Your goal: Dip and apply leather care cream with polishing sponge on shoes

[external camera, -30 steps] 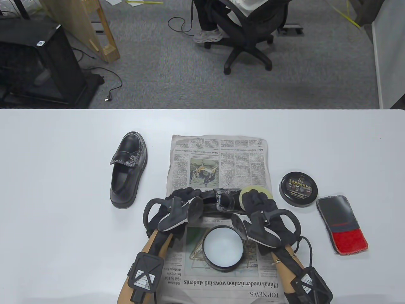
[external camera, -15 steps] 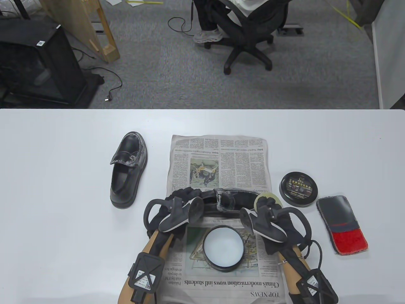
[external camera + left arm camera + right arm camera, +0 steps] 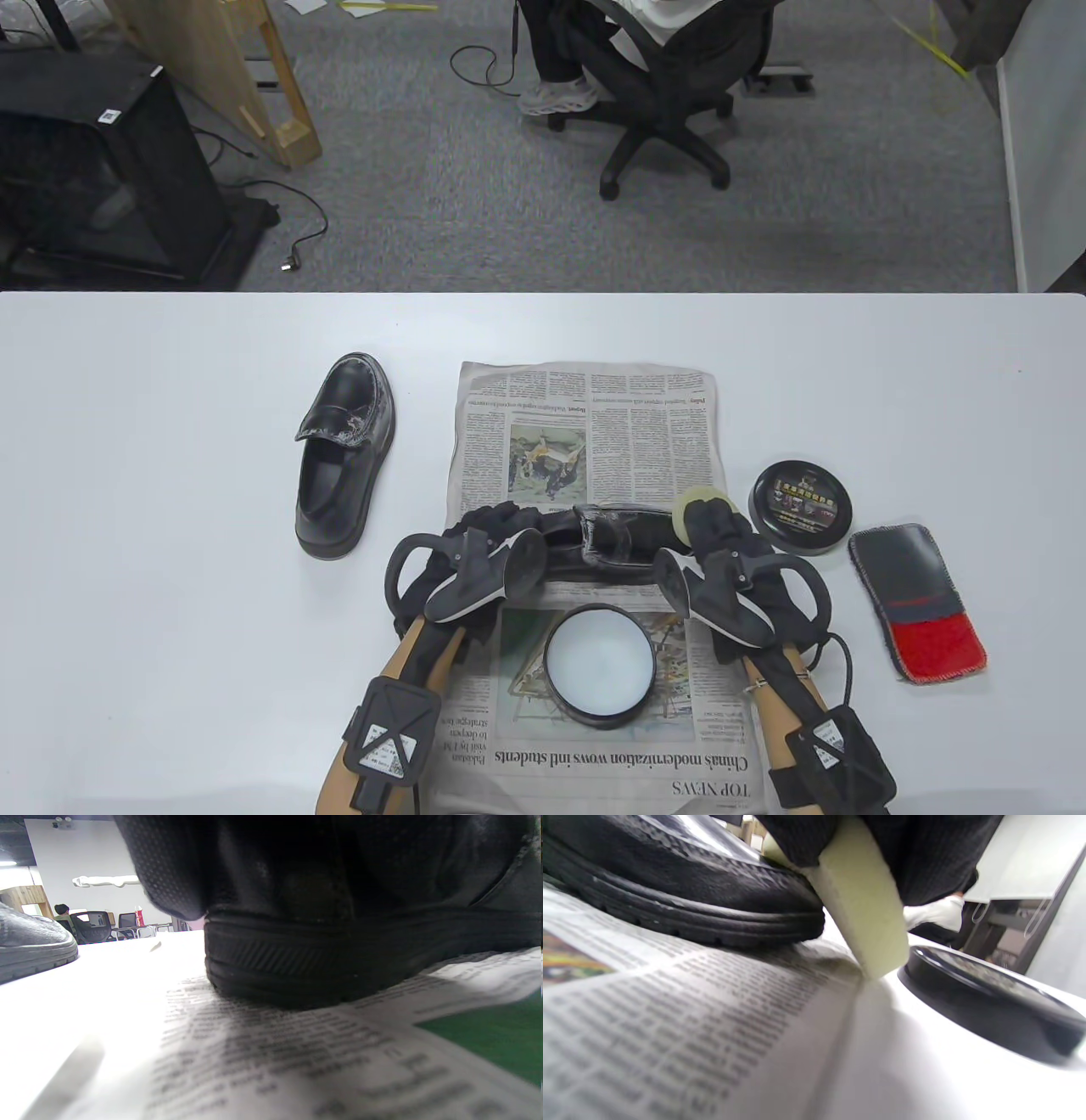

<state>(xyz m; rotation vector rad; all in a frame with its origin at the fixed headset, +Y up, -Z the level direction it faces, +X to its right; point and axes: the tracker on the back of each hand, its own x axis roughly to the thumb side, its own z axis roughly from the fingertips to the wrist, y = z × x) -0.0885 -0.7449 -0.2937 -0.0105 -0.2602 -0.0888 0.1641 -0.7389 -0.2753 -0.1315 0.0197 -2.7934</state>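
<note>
A black leather shoe lies sideways on the newspaper, toe to the right. My left hand grips its heel end; the heel fills the left wrist view. My right hand holds a round pale yellow sponge against the shoe's toe. In the right wrist view the sponge stands on edge beside the toe. The open jar of white cream sits on the newspaper between my wrists. A second black shoe stands on the table to the left.
The jar's black lid lies right of the newspaper, close to my right hand. A black and red cloth mitt lies further right. The white table runs to its far edge, with an office chair beyond.
My right hand with the sponge has slid along the shoe's toe, first down to the right, then back up at the toe tip. The left hand and shoe have stayed still.
</note>
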